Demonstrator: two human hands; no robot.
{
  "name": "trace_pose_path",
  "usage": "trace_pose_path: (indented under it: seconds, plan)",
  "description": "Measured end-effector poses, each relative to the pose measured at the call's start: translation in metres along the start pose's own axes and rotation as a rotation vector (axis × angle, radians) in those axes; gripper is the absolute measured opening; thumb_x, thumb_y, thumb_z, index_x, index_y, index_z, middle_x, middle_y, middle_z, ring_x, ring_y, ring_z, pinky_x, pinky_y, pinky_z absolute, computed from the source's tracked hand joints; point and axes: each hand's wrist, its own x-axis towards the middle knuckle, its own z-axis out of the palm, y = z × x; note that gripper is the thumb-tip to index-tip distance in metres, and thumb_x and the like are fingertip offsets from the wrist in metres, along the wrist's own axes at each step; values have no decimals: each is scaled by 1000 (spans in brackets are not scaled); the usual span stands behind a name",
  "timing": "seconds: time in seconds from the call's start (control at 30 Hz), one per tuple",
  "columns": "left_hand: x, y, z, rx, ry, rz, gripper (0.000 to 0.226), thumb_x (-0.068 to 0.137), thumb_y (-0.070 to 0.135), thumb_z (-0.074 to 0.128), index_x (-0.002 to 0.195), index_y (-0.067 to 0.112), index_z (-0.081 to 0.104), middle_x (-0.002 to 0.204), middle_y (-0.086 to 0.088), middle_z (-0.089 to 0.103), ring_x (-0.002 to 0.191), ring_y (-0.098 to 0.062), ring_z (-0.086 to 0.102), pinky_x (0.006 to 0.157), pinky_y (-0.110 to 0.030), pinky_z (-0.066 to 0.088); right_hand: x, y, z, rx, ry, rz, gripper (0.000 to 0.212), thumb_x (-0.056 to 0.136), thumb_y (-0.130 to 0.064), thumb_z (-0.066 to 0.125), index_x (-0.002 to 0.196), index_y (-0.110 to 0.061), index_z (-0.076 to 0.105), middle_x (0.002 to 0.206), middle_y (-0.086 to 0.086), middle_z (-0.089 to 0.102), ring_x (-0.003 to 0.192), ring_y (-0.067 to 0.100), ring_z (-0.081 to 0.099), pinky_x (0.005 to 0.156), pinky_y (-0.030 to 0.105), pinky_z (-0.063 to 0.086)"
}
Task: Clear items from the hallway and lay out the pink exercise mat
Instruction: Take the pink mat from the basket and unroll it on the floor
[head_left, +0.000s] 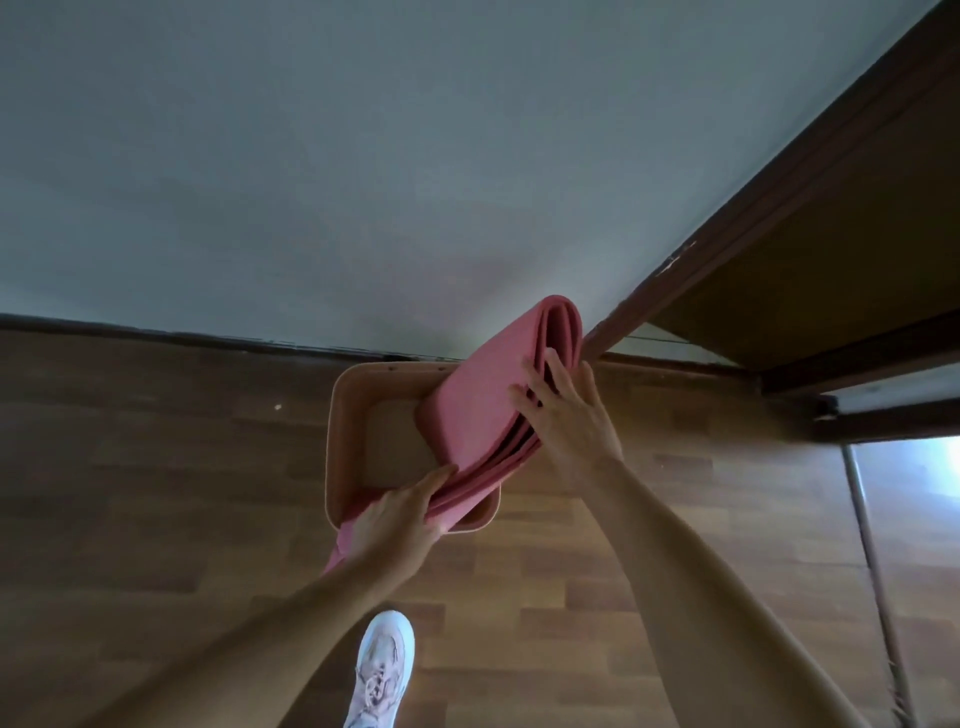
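Here both arms reach out — left hand (397, 519) and right hand (563, 415) clasp the folded pink mat (483, 395).

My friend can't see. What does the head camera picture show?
Two bare hands grip a folded pink mat over a tan bin by the wall: left hand at its near end, right hand on its side. Below are a wooden floor and one white sneaker.

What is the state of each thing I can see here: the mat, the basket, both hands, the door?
pink exercise mat: folded in layers, partly over the basket
basket: upright on the floor, against the wall
left hand: gripping the mat's near end
right hand: holding the mat's folded edge
door: open
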Motion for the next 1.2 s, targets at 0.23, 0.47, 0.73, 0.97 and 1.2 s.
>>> trace_pose_path:
  seconds: [0.23, 0.47, 0.73, 0.97, 1.2]
  plan:
    - [0, -22, -21, -30, 74, 49, 58, 85, 26, 54, 132, 56, 37, 120, 16, 64, 103, -12, 63, 81, -29, 51, 13, -5, -18, -112, 61, -121, 35, 78, -25, 72, 111, -18, 61, 121, 4, 61, 130, 30, 41, 116, 43, 17]
    - [-23, -34, -80, -21, 71, 173, 54, 87, 29, 58, 132, 53, 39, 120, 17, 64, 99, -3, 62, 78, -16, 45, -10, -19, -80, -69, 305, -159, 44, 48, -19, 90, 87, -12, 71, 91, 6, 70, 96, 28, 66, 93, 42, 50]
    - [-84, -29, -172, -86, 132, 263, 62, 84, 23, 65, 130, 54, 37, 128, 15, 59, 114, -10, 57, 93, -33, 46, -37, -51, -194, -172, 296, -152, 46, 47, -23, 92, 87, -15, 71, 88, 3, 71, 87, 22, 67, 85, 37, 55]
    - [-164, -61, -258, -58, 221, 278, 52, 88, 29, 61, 134, 46, 44, 137, 12, 52, 127, -14, 49, 101, -33, 43, -65, -115, -303, -344, 439, -141, 29, 68, -3, 78, 93, -12, 68, 86, 5, 70, 89, 24, 64, 103, 34, 42]
    - [-272, -139, -323, -35, 387, 246, 53, 88, 27, 62, 133, 48, 44, 134, 11, 56, 115, -14, 58, 92, -31, 48, -88, -238, -397, -393, 611, -238, 28, 52, 11, 77, 67, -10, 67, 59, 6, 62, 62, 25, 61, 82, 35, 57]
